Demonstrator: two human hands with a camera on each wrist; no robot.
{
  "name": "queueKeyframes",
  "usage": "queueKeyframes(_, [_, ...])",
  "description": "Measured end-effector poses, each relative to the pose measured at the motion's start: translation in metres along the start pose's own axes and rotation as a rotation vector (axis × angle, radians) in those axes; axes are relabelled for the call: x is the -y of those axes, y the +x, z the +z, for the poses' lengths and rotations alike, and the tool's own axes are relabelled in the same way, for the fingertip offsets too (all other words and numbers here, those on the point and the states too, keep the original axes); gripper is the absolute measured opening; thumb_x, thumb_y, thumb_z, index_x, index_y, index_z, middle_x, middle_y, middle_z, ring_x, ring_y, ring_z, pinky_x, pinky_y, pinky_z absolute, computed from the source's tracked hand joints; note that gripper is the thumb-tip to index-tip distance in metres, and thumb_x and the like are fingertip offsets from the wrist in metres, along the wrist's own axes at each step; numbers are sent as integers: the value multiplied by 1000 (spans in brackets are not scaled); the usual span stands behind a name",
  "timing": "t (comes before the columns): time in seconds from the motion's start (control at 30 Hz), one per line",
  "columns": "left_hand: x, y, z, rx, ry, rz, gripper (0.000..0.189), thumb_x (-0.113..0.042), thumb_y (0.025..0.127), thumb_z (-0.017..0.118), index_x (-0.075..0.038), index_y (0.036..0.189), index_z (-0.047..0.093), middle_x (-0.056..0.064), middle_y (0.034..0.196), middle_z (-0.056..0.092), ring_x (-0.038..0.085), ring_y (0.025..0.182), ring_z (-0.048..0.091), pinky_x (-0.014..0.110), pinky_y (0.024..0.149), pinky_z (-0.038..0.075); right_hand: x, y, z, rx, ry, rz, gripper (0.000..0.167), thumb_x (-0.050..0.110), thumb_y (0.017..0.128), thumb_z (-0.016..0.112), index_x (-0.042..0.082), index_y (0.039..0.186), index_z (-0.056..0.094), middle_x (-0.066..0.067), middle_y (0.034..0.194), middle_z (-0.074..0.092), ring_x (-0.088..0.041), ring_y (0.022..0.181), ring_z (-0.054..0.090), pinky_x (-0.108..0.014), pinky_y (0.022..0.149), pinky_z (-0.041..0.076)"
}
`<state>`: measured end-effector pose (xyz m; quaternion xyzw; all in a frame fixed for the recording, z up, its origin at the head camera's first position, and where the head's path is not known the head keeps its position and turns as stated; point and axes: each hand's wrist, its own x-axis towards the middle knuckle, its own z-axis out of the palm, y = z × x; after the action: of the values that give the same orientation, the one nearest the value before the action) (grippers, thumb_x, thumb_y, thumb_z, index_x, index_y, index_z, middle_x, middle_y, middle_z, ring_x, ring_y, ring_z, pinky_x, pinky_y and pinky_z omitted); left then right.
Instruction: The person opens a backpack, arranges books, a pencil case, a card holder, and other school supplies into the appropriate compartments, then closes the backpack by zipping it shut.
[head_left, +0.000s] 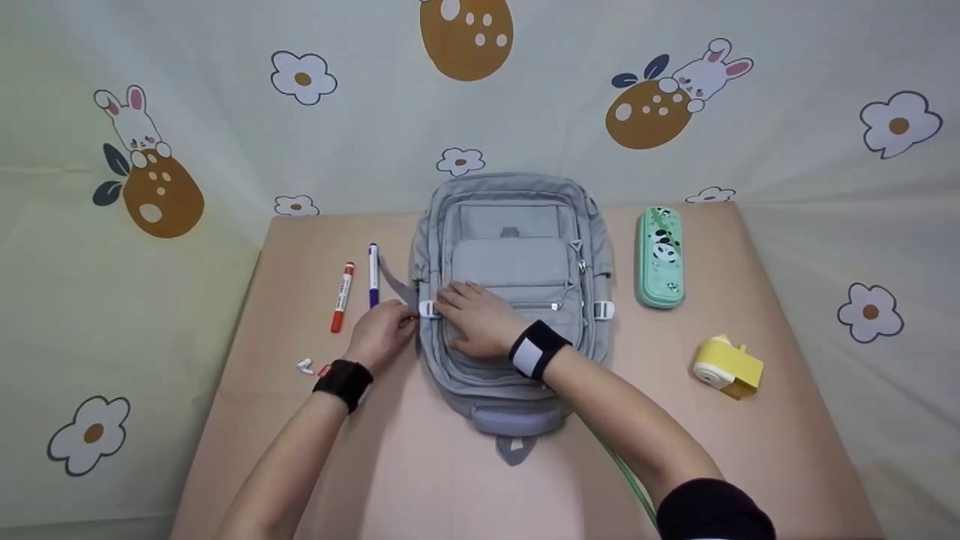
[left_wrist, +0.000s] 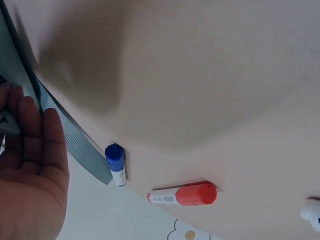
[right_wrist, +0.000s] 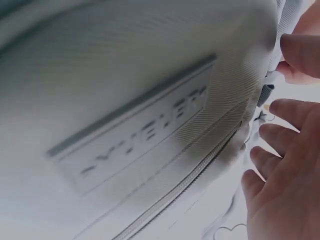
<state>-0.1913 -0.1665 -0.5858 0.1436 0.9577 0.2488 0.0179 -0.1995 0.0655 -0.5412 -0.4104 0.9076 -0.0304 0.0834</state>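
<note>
A grey backpack (head_left: pixel 510 259) lies on the table with its front panel up. At its left side my left hand (head_left: pixel 381 330) has its fingers curled against the edge, next to the white buckle (head_left: pixel 427 309) and a loose grey strap (head_left: pixel 397 281). In the left wrist view a small grey triangular zipper pull (left_wrist: pixel 9 125) shows at the curled fingers, partly cut off by the frame. My right hand (head_left: pixel 484 322) rests on the backpack's front with fingers extended. The right wrist view shows a zipper (right_wrist: pixel 185 187) and a lettered patch (right_wrist: pixel 145 130) close by.
Left of the backpack lie a red marker (head_left: pixel 342 297), a blue marker (head_left: pixel 373 274) and a small white object (head_left: pixel 304 366). To the right are a green panda pencil case (head_left: pixel 661 259) and a yellow pencil sharpener (head_left: pixel 727 366). A green cord (head_left: pixel 634 484) runs beneath the right arm.
</note>
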Motion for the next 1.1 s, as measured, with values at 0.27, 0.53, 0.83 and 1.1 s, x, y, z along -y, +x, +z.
queueKeyframes(0.27, [2,-1,1,-13,-40,-35,13,-19,96,73,-12,104,79,5,101,69,24,92,64,44,83,52,5,-7,5,31,18,-9,75,44,97,63,11,159,36,-13,166,27,-33,154,18,-44,124,14])
queueKeyframes(0.53, [0,-9,-1,-14,50,19,11,-16,96,72,-14,105,79,3,101,72,24,94,68,44,83,54,2,-7,9,85,81,28,74,45,99,60,15,161,32,-11,167,25,-33,155,15,-42,124,14])
queueKeyframes(0.83, [-9,-30,-11,63,136,165,12,-14,97,70,-12,104,79,0,91,69,21,83,62,39,75,52,2,-7,9,108,73,25,76,46,100,58,14,162,29,-12,168,23,-33,155,13,-43,124,12])
queueKeyframes(1.1, [-18,-48,-14,101,112,185,10,-14,96,72,-14,104,80,-4,90,67,16,84,59,34,77,53,1,-8,10,100,56,28,76,49,100,57,14,162,29,-11,168,23,-33,155,14,-44,124,12])
